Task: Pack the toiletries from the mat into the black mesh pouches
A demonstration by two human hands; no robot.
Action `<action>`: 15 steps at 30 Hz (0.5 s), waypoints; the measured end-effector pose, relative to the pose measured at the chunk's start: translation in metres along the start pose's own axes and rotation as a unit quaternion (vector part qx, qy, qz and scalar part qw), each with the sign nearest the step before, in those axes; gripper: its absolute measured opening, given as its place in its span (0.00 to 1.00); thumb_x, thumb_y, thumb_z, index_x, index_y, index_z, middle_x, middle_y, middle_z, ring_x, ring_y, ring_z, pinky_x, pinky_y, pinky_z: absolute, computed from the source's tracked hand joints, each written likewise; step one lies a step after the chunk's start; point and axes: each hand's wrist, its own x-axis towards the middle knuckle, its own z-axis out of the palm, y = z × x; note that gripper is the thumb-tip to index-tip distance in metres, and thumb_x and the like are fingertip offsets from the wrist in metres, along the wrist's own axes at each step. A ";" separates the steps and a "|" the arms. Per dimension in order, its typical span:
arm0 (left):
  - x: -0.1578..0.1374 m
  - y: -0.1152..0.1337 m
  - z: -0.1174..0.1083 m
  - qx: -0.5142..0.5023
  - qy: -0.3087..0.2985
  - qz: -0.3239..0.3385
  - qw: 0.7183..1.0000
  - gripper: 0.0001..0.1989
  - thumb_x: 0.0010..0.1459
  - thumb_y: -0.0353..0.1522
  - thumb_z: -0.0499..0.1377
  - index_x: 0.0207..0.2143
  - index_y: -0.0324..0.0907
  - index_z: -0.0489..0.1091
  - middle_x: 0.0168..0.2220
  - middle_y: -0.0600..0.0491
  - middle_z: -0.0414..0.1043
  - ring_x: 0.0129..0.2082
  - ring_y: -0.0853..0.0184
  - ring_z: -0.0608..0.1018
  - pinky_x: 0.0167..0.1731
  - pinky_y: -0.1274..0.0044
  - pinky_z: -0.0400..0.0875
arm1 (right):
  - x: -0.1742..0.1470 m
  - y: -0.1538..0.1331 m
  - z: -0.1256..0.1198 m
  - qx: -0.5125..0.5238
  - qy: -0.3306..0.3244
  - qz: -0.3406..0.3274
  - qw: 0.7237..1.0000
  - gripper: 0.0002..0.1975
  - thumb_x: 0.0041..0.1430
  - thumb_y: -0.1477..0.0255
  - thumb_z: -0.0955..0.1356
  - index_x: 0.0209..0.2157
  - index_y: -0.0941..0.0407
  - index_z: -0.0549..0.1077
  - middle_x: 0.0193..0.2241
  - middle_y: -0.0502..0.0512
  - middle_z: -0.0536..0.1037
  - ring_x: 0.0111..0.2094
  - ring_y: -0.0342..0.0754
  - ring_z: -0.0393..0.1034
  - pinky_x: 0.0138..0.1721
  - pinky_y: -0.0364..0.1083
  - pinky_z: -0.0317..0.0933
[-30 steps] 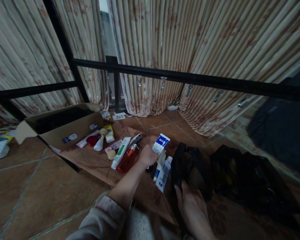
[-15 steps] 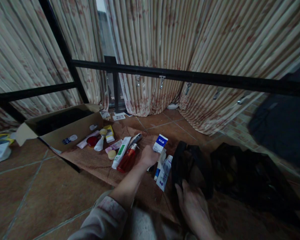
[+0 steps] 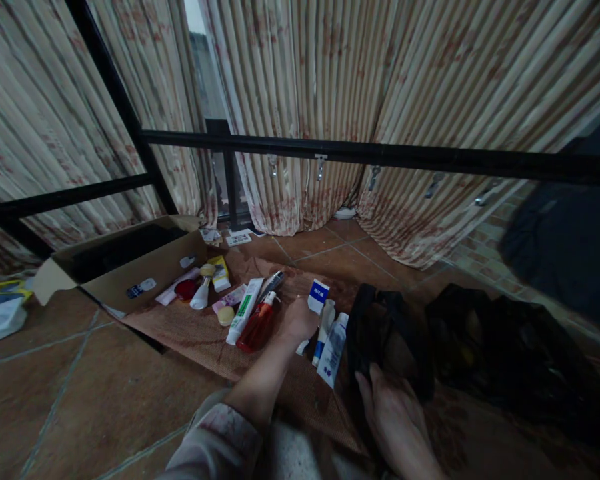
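My left hand point(image 3: 299, 321) is closed around a blue-and-white tube point(image 3: 319, 293), low over the brown mat. The tube's flat printed end sticks out past the fingers, and its middle is hidden. Just right of that hand lie a white-and-blue tube point(image 3: 323, 333) and a pale tube with purple marks point(image 3: 334, 353). On its other side are a red pump bottle point(image 3: 255, 328), a white-and-green tube point(image 3: 245, 311) and a dark slim tube point(image 3: 270, 287). My right hand point(image 3: 393, 413) grips the near edge of a black bag point(image 3: 367, 327), thumb and fingers at its rim.
The mat point(image 3: 200, 340) also holds a white brush-like item point(image 3: 201, 292), a yellow packet point(image 3: 221, 273) and a round yellowish container point(image 3: 225, 315). A cardboard box point(image 3: 145, 273) stands left. Another black bag point(image 3: 510, 353) lies right. A black rail point(image 3: 300, 143) crosses before the curtains.
The blue-and-white tube has turned slightly in my left hand and shifted a little left against the mat. My right hand stays at the bag's edge. The view has tilted slightly.
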 end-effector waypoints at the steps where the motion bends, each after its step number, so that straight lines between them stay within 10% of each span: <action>1: 0.000 0.000 0.000 0.036 0.001 -0.010 0.999 0.12 0.52 0.33 0.56 0.37 0.38 0.73 0.37 0.42 0.76 0.38 0.60 0.77 0.37 0.76 0.68 | 0.000 0.000 -0.001 0.004 0.001 0.000 1.000 0.13 0.63 0.66 0.57 0.37 0.57 0.69 0.27 0.57 0.76 0.28 0.49 0.69 0.34 0.46 0.55; 15: -0.001 -0.005 -0.017 0.176 -0.028 -0.050 0.983 0.16 0.48 0.33 0.57 0.40 0.37 0.72 0.43 0.37 0.73 0.46 0.53 0.74 0.43 0.70 0.67 | 0.001 -0.001 -0.004 0.009 -0.005 0.003 1.000 0.12 0.63 0.67 0.57 0.35 0.57 0.68 0.26 0.55 0.75 0.27 0.48 0.69 0.34 0.46 0.54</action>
